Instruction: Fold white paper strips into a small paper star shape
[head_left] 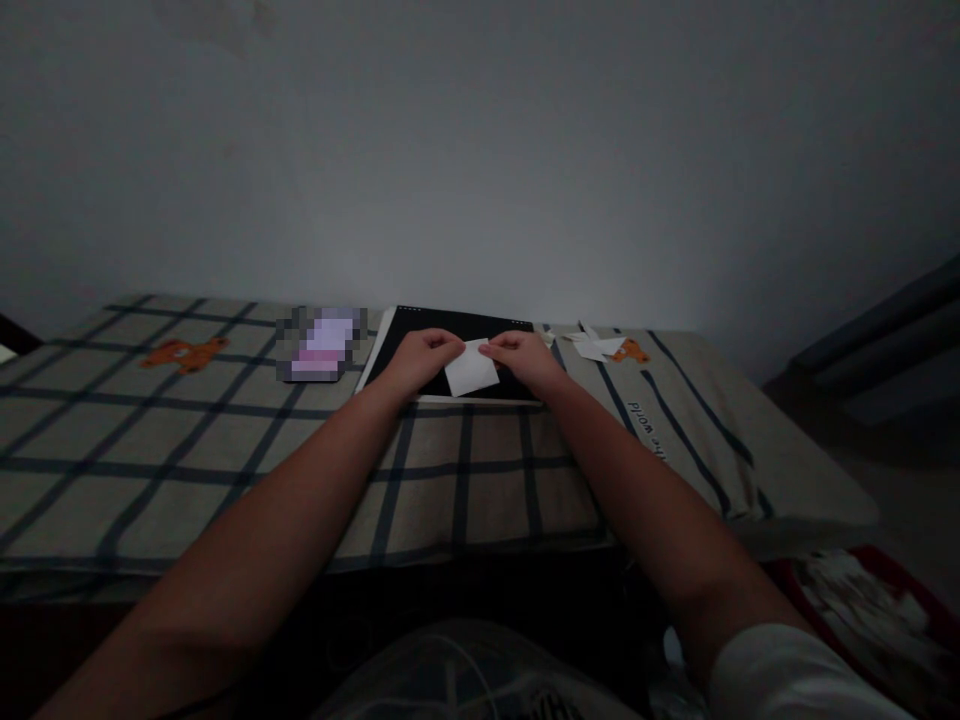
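Observation:
A small white sheet of paper (472, 370) is pinched between my two hands, its lower corner pointing toward me. My left hand (426, 358) closes thumb and fingers on its upper left edge. On the upper right edge, my right hand (523, 358) grips it the same way. Beneath the paper lies a black-covered pad or notebook (409, 325) with white page edges. To the right of the pad sits a folded white paper piece (600, 348). Any fold lines in the held sheet are too faint to make out.
A checked cloth (247, 430) with orange bear prints covers the table. Left of the pad lies a phone-like object (324, 345), its screen lit and blurred. A grey wall (480, 150) rises behind. At lower right stands a red container (870, 560) with pale crumpled contents.

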